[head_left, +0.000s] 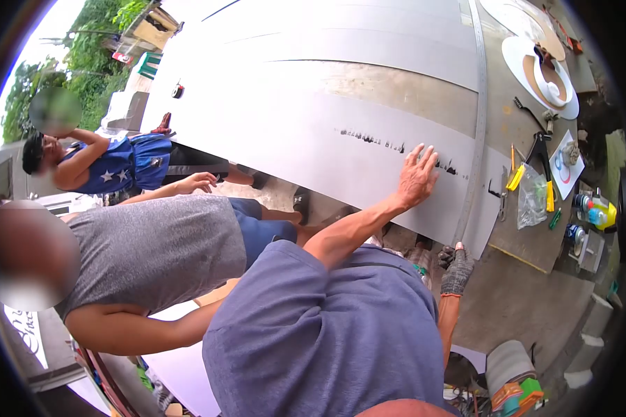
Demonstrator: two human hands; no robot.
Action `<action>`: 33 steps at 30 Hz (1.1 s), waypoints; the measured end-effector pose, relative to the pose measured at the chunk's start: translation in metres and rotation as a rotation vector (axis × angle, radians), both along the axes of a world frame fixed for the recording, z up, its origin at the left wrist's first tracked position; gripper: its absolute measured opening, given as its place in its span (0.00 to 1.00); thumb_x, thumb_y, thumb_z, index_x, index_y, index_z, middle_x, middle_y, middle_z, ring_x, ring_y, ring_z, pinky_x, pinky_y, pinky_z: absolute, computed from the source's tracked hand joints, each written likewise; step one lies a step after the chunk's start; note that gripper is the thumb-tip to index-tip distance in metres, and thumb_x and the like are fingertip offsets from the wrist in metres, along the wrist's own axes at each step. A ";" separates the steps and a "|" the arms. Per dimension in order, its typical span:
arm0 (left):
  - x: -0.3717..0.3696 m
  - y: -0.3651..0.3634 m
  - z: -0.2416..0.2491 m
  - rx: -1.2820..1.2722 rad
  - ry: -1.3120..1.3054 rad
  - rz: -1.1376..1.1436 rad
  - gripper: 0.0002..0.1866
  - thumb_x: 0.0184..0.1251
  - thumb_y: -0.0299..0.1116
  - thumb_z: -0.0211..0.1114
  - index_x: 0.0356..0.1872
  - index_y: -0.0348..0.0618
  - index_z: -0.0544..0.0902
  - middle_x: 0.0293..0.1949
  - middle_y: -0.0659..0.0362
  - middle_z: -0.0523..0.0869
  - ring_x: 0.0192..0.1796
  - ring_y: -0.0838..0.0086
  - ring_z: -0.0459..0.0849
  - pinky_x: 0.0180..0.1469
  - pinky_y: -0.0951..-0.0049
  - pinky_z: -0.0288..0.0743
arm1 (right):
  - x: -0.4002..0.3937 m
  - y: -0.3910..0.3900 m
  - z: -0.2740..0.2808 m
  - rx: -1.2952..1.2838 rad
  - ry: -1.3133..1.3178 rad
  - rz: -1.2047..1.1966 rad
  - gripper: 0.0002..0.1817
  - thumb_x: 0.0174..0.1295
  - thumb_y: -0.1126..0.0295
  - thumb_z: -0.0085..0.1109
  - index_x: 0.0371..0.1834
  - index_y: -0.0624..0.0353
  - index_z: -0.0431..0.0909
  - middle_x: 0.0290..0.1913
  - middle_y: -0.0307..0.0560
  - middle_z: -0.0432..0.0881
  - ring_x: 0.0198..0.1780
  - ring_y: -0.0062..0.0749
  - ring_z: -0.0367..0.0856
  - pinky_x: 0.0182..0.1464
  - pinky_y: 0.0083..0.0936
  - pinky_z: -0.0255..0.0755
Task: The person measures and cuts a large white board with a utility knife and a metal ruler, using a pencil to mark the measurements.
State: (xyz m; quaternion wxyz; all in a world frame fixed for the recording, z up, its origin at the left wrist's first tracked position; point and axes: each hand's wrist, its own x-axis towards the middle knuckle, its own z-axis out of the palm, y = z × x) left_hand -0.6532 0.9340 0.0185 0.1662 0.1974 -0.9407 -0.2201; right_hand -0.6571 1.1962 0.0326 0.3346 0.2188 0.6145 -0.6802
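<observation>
My left hand (419,177), bare, rests on a pale grey sheet (368,160), fingers stretched out and slightly apart near a row of black smudged marks (372,140). It holds nothing. A long metal straightedge (479,104) lies across the sheet to the right of that hand. At its near end, by the sheet's edge, my right hand (457,271) wears a grey knitted glove with bare fingertips. Its fingers are closed around the straightedge's end, though partly hidden.
Pliers-like tool with yellow handles (535,156), plastic bag (533,198), brush (528,111) and white cut-out shapes (539,76) lie at right. A tape measure (178,90) sits at the far left. Two people stand left, one in a grey shirt (160,250), one in blue (118,163).
</observation>
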 end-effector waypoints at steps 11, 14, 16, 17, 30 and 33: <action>0.025 0.014 -0.005 -0.099 -0.041 0.069 0.26 0.68 0.37 0.59 0.66 0.38 0.71 0.71 0.52 0.69 0.74 0.57 0.63 0.73 0.55 0.55 | -0.112 0.006 -0.029 0.142 0.318 0.241 0.06 0.70 0.72 0.53 0.46 0.62 0.75 0.27 0.41 0.77 0.18 0.21 0.72 0.16 0.19 0.65; 0.023 0.015 -0.001 -0.098 -0.045 0.073 0.26 0.68 0.37 0.58 0.65 0.39 0.72 0.71 0.52 0.69 0.74 0.58 0.64 0.73 0.56 0.56 | -0.144 0.020 -0.055 0.463 0.684 0.339 0.14 0.69 0.67 0.57 0.54 0.62 0.77 0.31 0.47 0.82 0.23 0.30 0.79 0.25 0.27 0.74; 0.022 0.016 0.001 -0.104 -0.064 0.084 0.26 0.68 0.37 0.57 0.65 0.39 0.71 0.71 0.52 0.69 0.74 0.58 0.64 0.73 0.57 0.56 | -0.156 0.020 -0.063 0.756 1.214 0.394 0.16 0.68 0.64 0.59 0.53 0.63 0.77 0.32 0.49 0.83 0.27 0.34 0.81 0.31 0.31 0.76; 0.023 0.016 0.001 -0.105 -0.062 0.086 0.26 0.68 0.37 0.57 0.65 0.39 0.71 0.71 0.52 0.69 0.74 0.58 0.64 0.73 0.57 0.56 | -0.158 0.022 -0.066 0.738 1.108 0.420 0.18 0.66 0.62 0.61 0.54 0.62 0.77 0.34 0.51 0.84 0.30 0.36 0.82 0.35 0.33 0.76; 0.022 0.022 -0.004 -0.140 -0.047 0.101 0.25 0.68 0.37 0.56 0.65 0.40 0.72 0.71 0.53 0.70 0.73 0.60 0.65 0.74 0.58 0.56 | -0.156 0.012 -0.024 0.788 1.022 0.509 0.22 0.59 0.56 0.68 0.52 0.55 0.77 0.36 0.51 0.86 0.37 0.47 0.86 0.40 0.39 0.76; 0.027 0.020 -0.002 -0.118 -0.026 0.106 0.25 0.69 0.37 0.55 0.65 0.40 0.72 0.71 0.53 0.70 0.74 0.59 0.65 0.74 0.57 0.56 | -0.155 0.012 -0.024 0.814 1.034 0.564 0.22 0.58 0.55 0.67 0.52 0.53 0.77 0.35 0.52 0.86 0.36 0.50 0.86 0.38 0.41 0.76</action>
